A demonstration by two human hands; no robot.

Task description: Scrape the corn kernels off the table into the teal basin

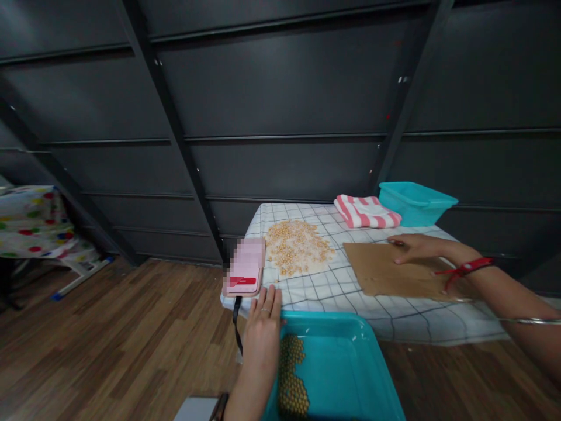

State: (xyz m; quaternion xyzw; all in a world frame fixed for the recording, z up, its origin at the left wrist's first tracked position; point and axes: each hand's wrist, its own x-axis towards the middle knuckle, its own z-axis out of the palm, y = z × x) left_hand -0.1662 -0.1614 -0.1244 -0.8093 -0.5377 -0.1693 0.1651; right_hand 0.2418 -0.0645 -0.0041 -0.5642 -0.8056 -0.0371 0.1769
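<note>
Chickpeas (291,380) may spill, I fear, if the teal tray (346,362) tips: left grip (262,330) rests released on its rim, right grip (414,248) released on cardboard (385,273).

A table (333,287) covered in a white checked cloth is standing right of centre. A pink phone (245,269) is lying at its left edge, a heap of yellow grains (298,248) beside it, a cardboard sheet (385,273) further right. A striped towel (367,211) and a teal tub (414,203) are sitting along the upper edge.
</note>
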